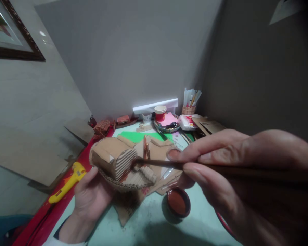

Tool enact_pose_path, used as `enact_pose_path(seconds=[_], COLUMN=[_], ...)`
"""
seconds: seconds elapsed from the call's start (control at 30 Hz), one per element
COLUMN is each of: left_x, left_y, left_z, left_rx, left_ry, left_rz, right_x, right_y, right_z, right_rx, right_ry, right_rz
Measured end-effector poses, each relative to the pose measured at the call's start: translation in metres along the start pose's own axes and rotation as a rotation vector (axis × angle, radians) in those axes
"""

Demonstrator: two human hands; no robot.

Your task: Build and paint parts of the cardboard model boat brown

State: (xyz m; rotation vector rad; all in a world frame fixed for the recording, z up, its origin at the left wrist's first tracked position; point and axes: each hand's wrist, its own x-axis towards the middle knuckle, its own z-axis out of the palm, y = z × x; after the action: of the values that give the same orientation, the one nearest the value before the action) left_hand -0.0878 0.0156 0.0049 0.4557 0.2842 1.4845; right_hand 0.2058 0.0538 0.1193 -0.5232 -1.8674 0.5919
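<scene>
My left hand (pixel 93 193) grips a cardboard model (pixel 110 150) from its left and underside, thumb at the near edge. The model has a rounded hut-like block with a striped corrugated end on a flat base. My right hand (pixel 220 164), large in front on the right, pinches a paintbrush (pixel 166 164) with a dark handle. The brush tip meets the right part of the striped end, where reddish-brown colour shows. Below the brush, a small round cup (pixel 178 202) of reddish-brown paint stands on the table.
A yellow glue gun (pixel 68 184) lies on red cloth at the left. Cardboard pieces (pixel 129 205) and a green sheet (pixel 130 136) lie beneath and behind the model. Farther back are a red paper cup (pixel 160 113), a tray, a brush holder (pixel 189 110) and small brown models (pixel 102 128).
</scene>
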Motion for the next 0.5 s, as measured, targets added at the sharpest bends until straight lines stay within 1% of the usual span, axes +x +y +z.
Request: enact_pose_path(seconds=[0.07,0.1,0.17,0.27,0.3,0.33,0.4,0.5], left_x=[0.0,0.0,0.001,0.003,0.004,0.005,0.005,0.004], left_y=[0.0,-0.001,-0.002,-0.003,-0.003,-0.003,-0.002,-0.002], left_z=[-0.001,-0.001,0.0,0.004,0.006,0.007,0.007,0.004], left_rx=[0.011,0.015,0.011,-0.023,-0.036,-0.048,-0.055,-0.03], left_ry=[0.004,0.004,-0.001,-0.063,-0.084,-0.096,-0.068,0.043], left_rz=[0.016,0.019,0.017,0.014,0.011,0.009,0.009,0.034], right_x=[0.002,0.001,-0.001,-0.006,-0.008,-0.009,-0.011,-0.011], right_y=[0.0,-0.001,-0.003,-0.007,-0.008,-0.008,-0.008,-0.007], right_z=[-0.003,-0.002,0.005,0.021,0.025,0.028,0.031,0.033], right_rx=[0.011,0.003,-0.035,-0.064,-0.056,-0.038,-0.005,0.036], right_ry=[-0.087,-0.07,0.056,0.234,0.237,0.205,0.164,0.233], right_rz=[0.024,0.025,0.008,-0.033,-0.035,-0.035,-0.032,-0.027])
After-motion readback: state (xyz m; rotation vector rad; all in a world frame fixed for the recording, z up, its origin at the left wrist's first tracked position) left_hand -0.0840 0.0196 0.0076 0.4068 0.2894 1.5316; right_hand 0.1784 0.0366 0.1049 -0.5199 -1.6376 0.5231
